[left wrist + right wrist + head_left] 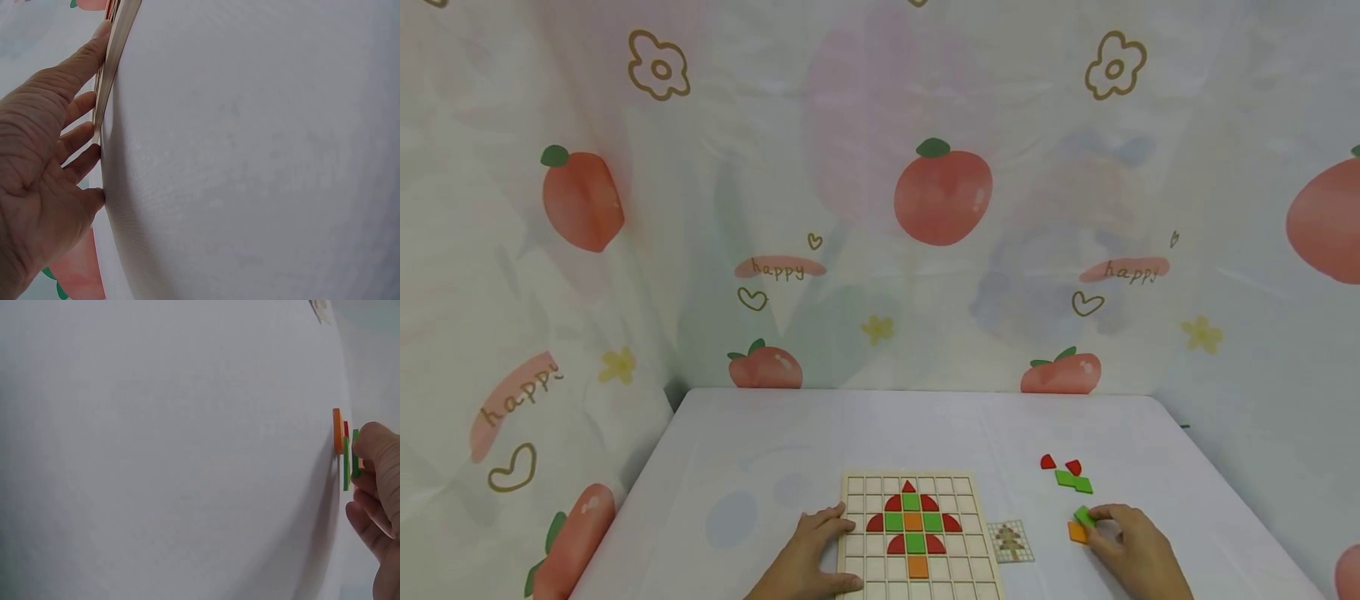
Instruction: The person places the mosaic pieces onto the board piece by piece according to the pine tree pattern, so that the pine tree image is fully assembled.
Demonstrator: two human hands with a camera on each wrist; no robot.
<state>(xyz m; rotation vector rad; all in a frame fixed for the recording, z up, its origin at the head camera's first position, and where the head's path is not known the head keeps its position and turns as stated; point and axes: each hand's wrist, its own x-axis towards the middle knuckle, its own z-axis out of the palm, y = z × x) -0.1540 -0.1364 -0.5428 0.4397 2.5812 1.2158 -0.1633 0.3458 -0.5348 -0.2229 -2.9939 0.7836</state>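
My left hand (808, 554) lies along the left edge of a wooden grid board (857, 546). Its fingers and thumb touch the rim, fairly straight; the left wrist view shows the fingertips against the board's side (115, 59). Red, green and orange tiles form a tree shape on the board, with an orange square (917, 567) at its base. To the right, my right hand (1131, 546) pinches a green square tile (355, 453) between thumb and finger. It is raised off the table, close to an orange tile (1078, 532).
Beyond the right hand lie two red rounded tiles (1048, 462) and green tiles (1073, 481) on the white table (760, 442). A small card (1011, 542) with a printed tree pattern sits beside the board's right edge. Patterned cloth walls (865, 292) enclose the table.
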